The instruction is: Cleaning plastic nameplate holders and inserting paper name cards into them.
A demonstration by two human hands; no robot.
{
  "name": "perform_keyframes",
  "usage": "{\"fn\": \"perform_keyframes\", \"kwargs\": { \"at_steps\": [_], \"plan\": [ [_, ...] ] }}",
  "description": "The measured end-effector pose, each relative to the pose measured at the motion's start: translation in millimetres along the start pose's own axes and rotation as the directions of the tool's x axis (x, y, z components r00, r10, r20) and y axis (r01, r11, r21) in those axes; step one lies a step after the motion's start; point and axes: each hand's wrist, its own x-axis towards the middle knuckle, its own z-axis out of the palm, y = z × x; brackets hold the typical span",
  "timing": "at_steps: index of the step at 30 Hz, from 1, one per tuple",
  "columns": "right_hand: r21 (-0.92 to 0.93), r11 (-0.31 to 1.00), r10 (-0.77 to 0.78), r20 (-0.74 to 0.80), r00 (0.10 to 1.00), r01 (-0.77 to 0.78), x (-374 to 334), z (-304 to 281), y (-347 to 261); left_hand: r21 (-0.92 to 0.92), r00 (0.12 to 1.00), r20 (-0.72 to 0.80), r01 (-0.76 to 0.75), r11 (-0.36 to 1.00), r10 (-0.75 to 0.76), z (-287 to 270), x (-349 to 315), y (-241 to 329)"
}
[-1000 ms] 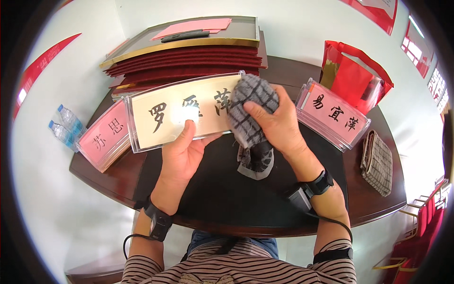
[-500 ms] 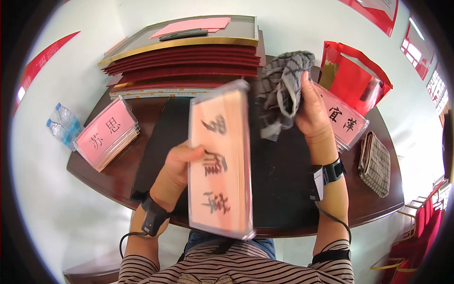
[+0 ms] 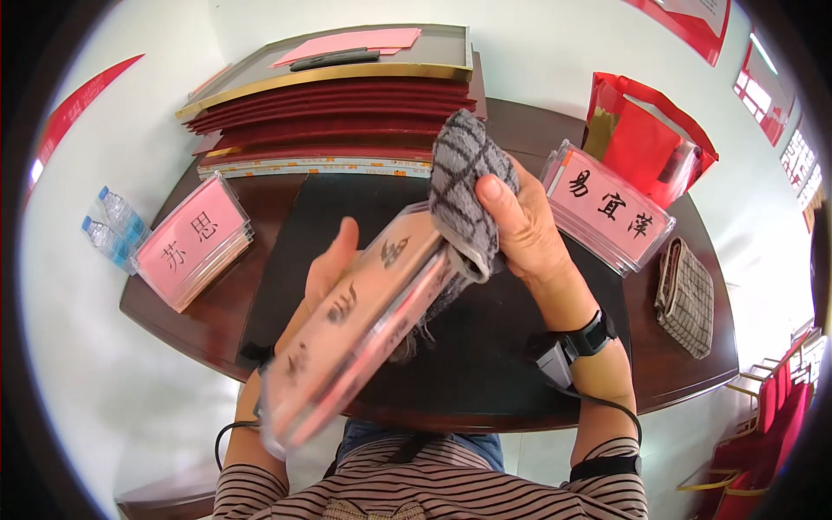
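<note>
A clear acrylic name plate (image 3: 368, 299) with a pink card inside hangs tilted over the dark desk. My left hand (image 3: 326, 270) holds it from behind, thumb raised beside its upper edge, the other fingers hidden. At the plate's upper right end, my right hand (image 3: 533, 227) is closed on a grey checked cloth (image 3: 464, 165). The cloth is folded over that end of the plate and touches it. More pink name plates stand left (image 3: 195, 243) and right (image 3: 607, 208) on the desk.
At the back are stacked dark red folders (image 3: 338, 113) under a gold-edged tray (image 3: 234, 74) with pink paper and black pens. Two water bottles (image 3: 113, 230) are far left. A red gift bag (image 3: 650, 143) and folded brown checked cloth (image 3: 686, 299) are right. Red chairs (image 3: 771, 425) stand beyond.
The name plate has turned from upright to slanting, its top going right. My right hand has brought the cloth left and down onto the plate's end. My left thumb has lifted off its face.
</note>
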Motion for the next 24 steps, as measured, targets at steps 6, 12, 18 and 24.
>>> {"fn": "perform_keyframes", "kwargs": {
  "at_steps": [6,12,18,24],
  "plan": [
    [0.148,0.986,0.121,-0.297,0.947,-0.08,12.3,-13.5,-0.2,0.147,0.981,0.184,-0.091,0.985,0.063,-13.9,-3.0,22.4],
    [0.009,1.0,0.023,-0.524,0.852,-0.021,23.2,-46.9,-4.3,0.167,0.927,0.313,-0.265,0.95,0.204,-8.8,3.7,34.6],
    [-0.182,0.982,-0.149,-0.579,0.802,0.051,27.9,-61.7,1.5,0.36,0.831,0.533,-0.392,0.847,0.159,-8.9,-6.1,44.5],
    [-0.248,0.968,-0.164,-0.532,0.831,0.033,26.1,-55.1,6.4,0.686,0.925,0.107,-0.334,0.646,0.365,-13.0,-9.4,37.6]
  ]
}}
